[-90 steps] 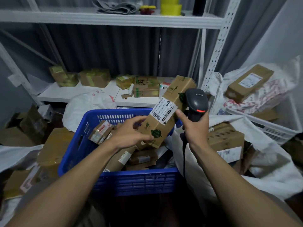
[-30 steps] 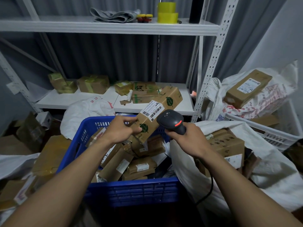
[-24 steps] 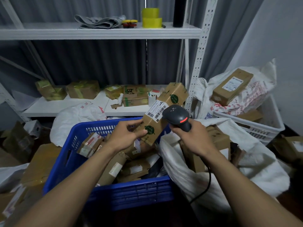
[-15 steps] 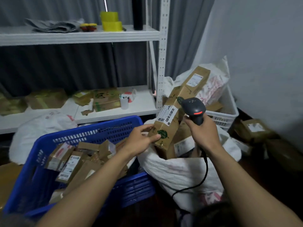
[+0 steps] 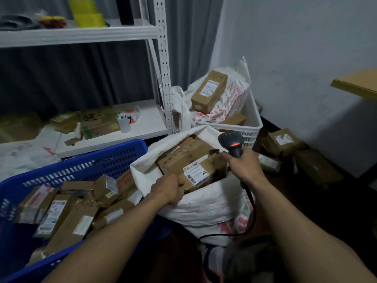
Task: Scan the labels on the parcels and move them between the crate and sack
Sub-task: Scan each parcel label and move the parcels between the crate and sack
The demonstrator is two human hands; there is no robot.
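Observation:
My left hand point(image 5: 168, 189) reaches into the mouth of the white sack point(image 5: 204, 205) and grips the end of a long brown parcel point(image 5: 187, 185), which lies low among the other boxes point(image 5: 183, 158) and is mostly hidden. My right hand point(image 5: 243, 167) holds the black barcode scanner point(image 5: 231, 140) upright over the sack's right rim, its red light lit. The blue crate point(image 5: 98, 158) sits at the left, holding several labelled parcels point(image 5: 61, 209).
A white metal rack point(image 5: 163, 78) stands behind, with boxes and a cup point(image 5: 124, 124) on its lower shelf. A white crate point(image 5: 253, 119) at the back right holds another sack and a parcel point(image 5: 209, 90). Loose boxes point(image 5: 282, 142) lie on the floor right. The scanner cable point(image 5: 251, 211) hangs down.
The view swung right. My left hand carried the scanned parcel from above the crate down into the sack. My right hand moved right with the scanner.

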